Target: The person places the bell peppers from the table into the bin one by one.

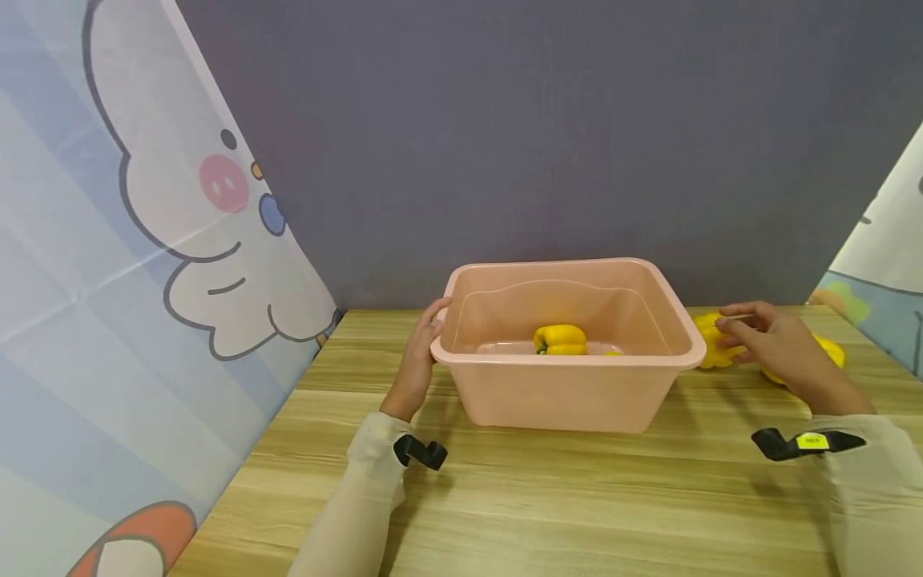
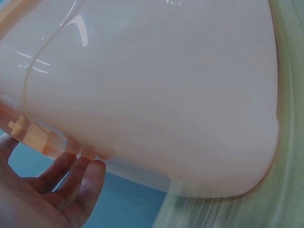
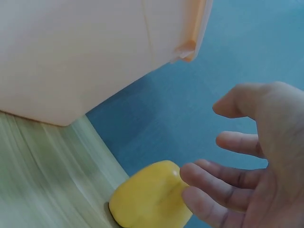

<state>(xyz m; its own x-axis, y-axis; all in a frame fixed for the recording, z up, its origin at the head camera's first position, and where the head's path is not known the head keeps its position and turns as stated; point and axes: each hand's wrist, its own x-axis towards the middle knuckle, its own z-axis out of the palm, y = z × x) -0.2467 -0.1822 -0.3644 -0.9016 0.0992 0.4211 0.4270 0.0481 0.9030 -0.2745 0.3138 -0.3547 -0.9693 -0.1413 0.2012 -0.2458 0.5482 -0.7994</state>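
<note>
A pink plastic tub [image 1: 555, 393] stands on the wooden table, with a yellow bell pepper [image 1: 564, 338] lying inside. My left hand [image 1: 421, 353] holds the tub's left side at the rim. Its fingertips [image 2: 97, 171] meet the outer wall just below the rim in the left wrist view. To the right of the tub, my right hand [image 1: 779, 344] reaches over another yellow bell pepper [image 1: 714, 340], fingers spread and loosely bent. In the right wrist view this pepper [image 3: 149, 194] lies right by the fingertips, the thumb well apart from it.
A further yellow bell pepper [image 1: 831, 351] is partly hidden behind the right hand. A sliver of yellow [image 1: 614, 353] shows over the tub's front rim. A dark grey panel [image 1: 548, 144] rises behind the table; a printed cloth [image 1: 108, 280] hangs at the left.
</note>
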